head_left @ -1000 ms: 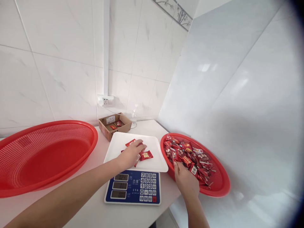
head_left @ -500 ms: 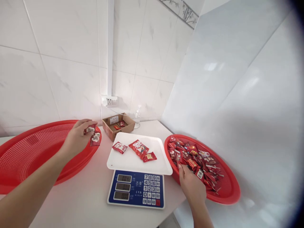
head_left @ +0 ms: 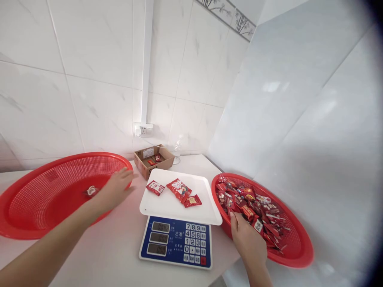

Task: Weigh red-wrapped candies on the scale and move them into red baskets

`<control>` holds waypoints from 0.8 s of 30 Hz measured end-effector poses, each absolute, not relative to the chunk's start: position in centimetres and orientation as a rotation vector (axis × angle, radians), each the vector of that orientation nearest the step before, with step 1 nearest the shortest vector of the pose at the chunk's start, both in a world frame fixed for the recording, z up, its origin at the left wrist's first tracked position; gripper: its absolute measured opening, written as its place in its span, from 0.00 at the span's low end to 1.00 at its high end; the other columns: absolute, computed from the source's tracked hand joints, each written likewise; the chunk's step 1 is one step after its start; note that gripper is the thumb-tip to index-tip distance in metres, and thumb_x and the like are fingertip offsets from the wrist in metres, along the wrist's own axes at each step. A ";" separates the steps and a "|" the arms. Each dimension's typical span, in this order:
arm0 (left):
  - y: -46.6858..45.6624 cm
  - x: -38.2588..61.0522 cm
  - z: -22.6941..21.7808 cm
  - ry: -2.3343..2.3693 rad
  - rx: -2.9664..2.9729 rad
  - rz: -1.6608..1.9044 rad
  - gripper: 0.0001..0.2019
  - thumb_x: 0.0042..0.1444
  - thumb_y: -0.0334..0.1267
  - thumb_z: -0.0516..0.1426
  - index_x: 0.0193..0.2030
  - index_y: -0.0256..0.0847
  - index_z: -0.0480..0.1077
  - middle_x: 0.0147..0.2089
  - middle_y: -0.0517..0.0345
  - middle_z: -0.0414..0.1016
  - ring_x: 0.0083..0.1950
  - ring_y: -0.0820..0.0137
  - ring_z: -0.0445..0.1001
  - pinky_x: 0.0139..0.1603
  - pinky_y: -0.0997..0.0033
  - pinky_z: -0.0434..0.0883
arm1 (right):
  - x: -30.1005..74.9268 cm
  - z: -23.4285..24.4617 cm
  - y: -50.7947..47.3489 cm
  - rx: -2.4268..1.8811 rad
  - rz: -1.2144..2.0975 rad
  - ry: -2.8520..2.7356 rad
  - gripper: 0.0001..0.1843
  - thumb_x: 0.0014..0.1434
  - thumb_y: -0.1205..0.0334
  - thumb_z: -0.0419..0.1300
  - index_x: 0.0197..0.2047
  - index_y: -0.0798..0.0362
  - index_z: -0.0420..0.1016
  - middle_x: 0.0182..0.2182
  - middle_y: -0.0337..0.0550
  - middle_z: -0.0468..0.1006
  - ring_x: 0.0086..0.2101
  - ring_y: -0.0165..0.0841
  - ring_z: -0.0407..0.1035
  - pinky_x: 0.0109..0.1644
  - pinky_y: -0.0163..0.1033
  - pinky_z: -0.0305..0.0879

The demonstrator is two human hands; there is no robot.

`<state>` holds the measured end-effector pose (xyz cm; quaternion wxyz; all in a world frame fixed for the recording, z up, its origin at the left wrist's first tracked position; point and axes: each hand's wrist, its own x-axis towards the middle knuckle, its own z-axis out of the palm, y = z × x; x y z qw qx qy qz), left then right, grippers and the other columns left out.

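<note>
My left hand (head_left: 115, 191) is over the right rim of the left red basket (head_left: 22, 181). Its fingers are stretched out, slightly blurred, with nothing in them. A small dark-red snack packet (head_left: 91, 191) lies inside that basket. My right hand (head_left: 249, 241) is at the near edge of the right red basket (head_left: 302, 255), which is heaped with red snack packets (head_left: 248, 211). Thumb and finger pinch a packet (head_left: 229, 204) there, partly hidden. Between the baskets, a white weighing tray (head_left: 176, 211) bears three red packets (head_left: 179, 190) on a blue digital scale (head_left: 176, 243).
Behind the tray stands a cardboard box (head_left: 154, 161) with a few red packets in it. Beside it is a clear plastic bottle (head_left: 178, 146). A wall socket (head_left: 144, 130) with a plugged-in cable is above. Tiled walls close off the back and right of the white table (head_left: 119, 247).
My left hand has let go of its packet, which now lies in the left basket, and its fingers have opened. The right hand stays at the right basket. The view has shifted slightly.
</note>
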<state>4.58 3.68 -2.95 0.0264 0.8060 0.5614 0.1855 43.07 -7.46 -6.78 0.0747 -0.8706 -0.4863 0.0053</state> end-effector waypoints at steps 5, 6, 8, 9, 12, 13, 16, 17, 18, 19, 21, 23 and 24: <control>4.7 10.6 -4.4 1.398 2.610 0.334 0.22 0.60 0.35 0.49 0.62 0.42 0.63 0.66 0.51 0.64 0.69 0.61 0.56 0.66 0.58 0.58 | 43.3 -7.2 -7.5 -2.594 -0.007 -1.446 0.27 0.67 0.51 0.36 0.53 0.45 0.72 0.46 0.46 0.80 0.37 0.39 0.76 0.32 0.38 0.66; 5.0 11.3 -4.5 1.371 2.615 0.311 0.22 0.60 0.34 0.49 0.62 0.41 0.63 0.65 0.49 0.65 0.68 0.61 0.58 0.64 0.59 0.60 | 43.4 -7.3 -7.5 -2.576 -0.015 -1.458 0.27 0.67 0.51 0.36 0.53 0.46 0.72 0.46 0.46 0.80 0.37 0.39 0.76 0.32 0.38 0.66; 5.6 12.2 -4.6 1.352 2.617 0.287 0.20 0.60 0.33 0.50 0.60 0.40 0.64 0.60 0.47 0.70 0.63 0.61 0.64 0.61 0.57 0.64 | 43.6 -7.6 -7.6 -2.549 -0.028 -1.477 0.26 0.67 0.52 0.36 0.53 0.47 0.73 0.46 0.46 0.80 0.37 0.39 0.76 0.32 0.37 0.66; 5.9 12.5 -4.6 1.356 2.615 0.283 0.19 0.61 0.33 0.51 0.59 0.39 0.65 0.57 0.46 0.72 0.60 0.61 0.68 0.59 0.56 0.65 | 43.6 -7.7 -7.6 -2.541 -0.029 -1.482 0.26 0.67 0.52 0.37 0.52 0.47 0.73 0.46 0.46 0.80 0.37 0.39 0.76 0.32 0.37 0.66; 6.1 12.7 -4.3 1.401 2.602 0.296 0.17 0.58 0.33 0.55 0.54 0.37 0.67 0.50 0.49 0.73 0.51 0.62 0.73 0.50 0.58 0.71 | 43.8 -7.9 -7.6 -2.511 -0.015 -1.479 0.26 0.67 0.51 0.37 0.53 0.46 0.72 0.46 0.46 0.80 0.37 0.39 0.76 0.33 0.38 0.66; 6.0 12.6 -4.1 1.426 2.601 0.313 0.16 0.57 0.32 0.56 0.53 0.38 0.67 0.50 0.50 0.73 0.49 0.63 0.74 0.48 0.60 0.72 | 43.8 -7.9 -7.6 -2.503 -0.012 -1.478 0.26 0.67 0.51 0.37 0.53 0.46 0.72 0.46 0.45 0.80 0.38 0.39 0.76 0.33 0.38 0.66; 5.2 11.2 -3.1 1.565 2.599 0.432 0.18 0.57 0.28 0.51 0.53 0.42 0.68 0.52 0.48 0.70 0.52 0.62 0.72 0.46 0.65 0.72 | 43.8 -7.9 -7.6 -2.506 -0.011 -1.479 0.26 0.67 0.51 0.37 0.52 0.46 0.72 0.45 0.45 0.80 0.38 0.39 0.76 0.33 0.38 0.66; 5.0 10.4 -2.7 1.641 2.589 0.487 0.18 0.58 0.28 0.49 0.54 0.43 0.67 0.53 0.47 0.69 0.54 0.60 0.71 0.46 0.63 0.72 | 43.8 -7.9 -7.6 -2.508 -0.016 -1.484 0.25 0.67 0.51 0.37 0.51 0.46 0.72 0.45 0.45 0.80 0.37 0.38 0.76 0.33 0.38 0.66; 4.7 9.5 -2.2 1.728 2.573 0.543 0.19 0.59 0.28 0.46 0.54 0.42 0.67 0.53 0.44 0.68 0.55 0.58 0.70 0.47 0.60 0.72 | 43.8 -7.9 -7.5 -2.511 -0.019 -1.489 0.26 0.67 0.51 0.37 0.51 0.46 0.72 0.44 0.45 0.80 0.37 0.38 0.76 0.33 0.37 0.65; 4.5 8.5 -1.7 1.817 2.552 0.595 0.19 0.59 0.28 0.45 0.55 0.41 0.66 0.53 0.41 0.67 0.56 0.54 0.68 0.48 0.55 0.71 | 43.7 -7.8 -7.5 -2.518 -0.015 -1.492 0.26 0.67 0.52 0.36 0.51 0.47 0.72 0.44 0.46 0.81 0.37 0.38 0.76 0.33 0.37 0.65; 4.4 6.8 -0.9 1.967 2.513 0.679 0.19 0.59 0.30 0.44 0.55 0.38 0.66 0.55 0.36 0.65 0.59 0.46 0.64 0.53 0.42 0.65 | 43.7 -7.7 -7.5 -2.536 0.006 -1.495 0.26 0.67 0.51 0.36 0.51 0.47 0.72 0.43 0.46 0.81 0.37 0.38 0.76 0.33 0.37 0.65; 4.6 5.9 -0.6 2.008 2.514 0.721 0.18 0.59 0.33 0.46 0.55 0.37 0.66 0.61 0.36 0.61 0.65 0.42 0.56 0.59 0.33 0.55 | 43.6 -7.5 -7.5 -2.553 0.027 -1.488 0.26 0.67 0.51 0.36 0.51 0.47 0.72 0.43 0.45 0.81 0.38 0.39 0.76 0.33 0.38 0.65; 4.8 6.0 -0.7 1.975 2.534 0.720 0.18 0.59 0.35 0.46 0.55 0.38 0.66 0.63 0.38 0.60 0.67 0.43 0.52 0.62 0.33 0.52 | 43.6 -7.4 -7.6 -2.557 0.029 -1.484 0.26 0.67 0.51 0.36 0.51 0.47 0.72 0.44 0.45 0.81 0.38 0.39 0.76 0.33 0.38 0.65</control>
